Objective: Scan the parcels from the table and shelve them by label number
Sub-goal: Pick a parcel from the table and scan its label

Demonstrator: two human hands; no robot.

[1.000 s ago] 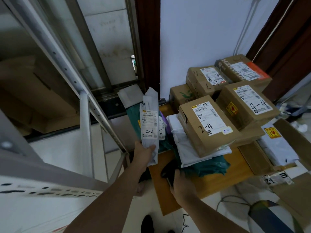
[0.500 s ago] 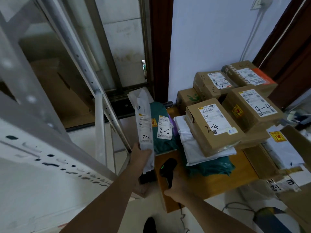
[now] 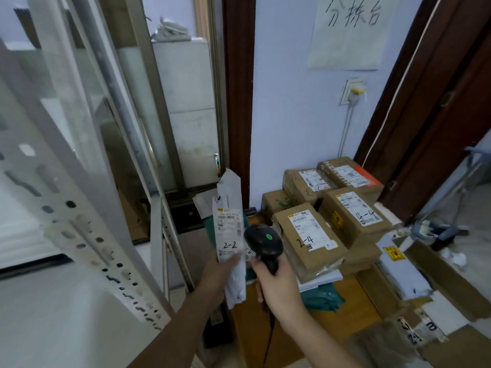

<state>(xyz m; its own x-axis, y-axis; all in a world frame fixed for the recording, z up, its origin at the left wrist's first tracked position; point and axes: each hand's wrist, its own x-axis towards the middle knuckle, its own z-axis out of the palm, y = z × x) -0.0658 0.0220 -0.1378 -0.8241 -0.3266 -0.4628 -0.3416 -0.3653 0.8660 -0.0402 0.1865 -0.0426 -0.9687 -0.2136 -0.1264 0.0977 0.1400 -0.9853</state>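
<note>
The white bag (image 3: 229,235), marked 2-2, stood upright in the left hand (image 3: 220,274), whose fingers gripped its lower half. Just beside it at 3 o'clock, the right hand (image 3: 279,285) had its fingers wrapped round the grip of the black scanner (image 3: 264,241); the scanner's head, with a green light on top, sat close against the bag's label edge.

Behind both hands lay the wooden desk (image 3: 345,309), piled with parcels. Five brown boxes showed: the 2-4 box (image 3: 309,239) nearest the scanner, the 4-4 box (image 3: 354,219) at its 2 o'clock, two more (image 3: 305,185) (image 3: 349,173) against the wall, and one half-hidden box (image 3: 276,204) at the 2-4 box's 11 o'clock. Under the 2-4 box a green bag (image 3: 322,296) stuck out toward the desk's front edge, where a bare strip of wood remained. A second white bag (image 3: 403,272) lay at 3 o'clock of the stack, beside an open flat carton (image 3: 446,280).

At 9 o'clock of the held bag rose the grey shelf upright (image 3: 87,235), punched with slots, with open floor between it and the desk's left edge. On the wall at 12 o'clock hung one paper sign (image 3: 348,33) above a socket (image 3: 354,91).
</note>
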